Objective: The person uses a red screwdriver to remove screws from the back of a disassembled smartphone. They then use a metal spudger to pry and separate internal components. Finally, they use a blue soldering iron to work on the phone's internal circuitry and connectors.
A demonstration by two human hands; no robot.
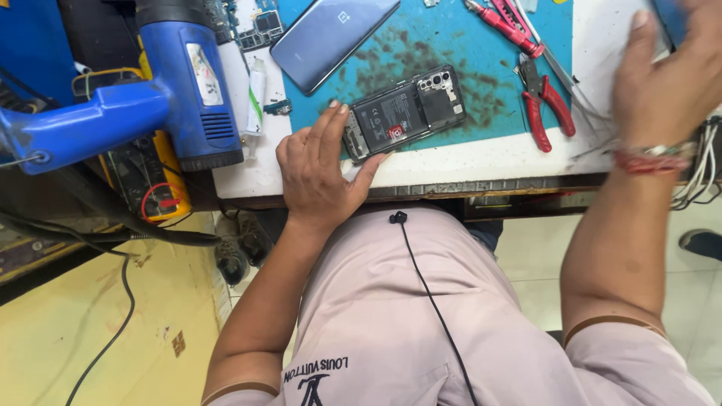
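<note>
My left hand (320, 169) lies flat on the white table edge (451, 162), fingers loosely spread, the fingertips and thumb touching the near end of the opened phone (404, 113). It steadies that end rather than closing round it; nothing is clasped. The phone rests face down with its back off, so the black battery and the camera block show, lying across the border between the stained teal work mat (444, 45) and the bare white table top.

My right hand (669, 75) is up at the far right corner, blurred by motion, palm down over the white surface. I cannot tell whether it has hold of anything: the fingers run out of the frame and whatever is under them is hidden. A red thread band and a bangle sit at that wrist.

Beyond the phone, the removed grey back cover (331, 34) lies on the mat, partly cut off at the top. Red-handled pliers (545, 109) lie between the phone and my right hand, with a red screwdriver (502, 26) further up. A small white tube (256, 94) stands just beside the blue heat gun (165, 90), whose nozzle is out of view. A circuit board (256, 26) behind it is too cut off to read clearly. White cables (703, 177) hang at the right edge.
</note>
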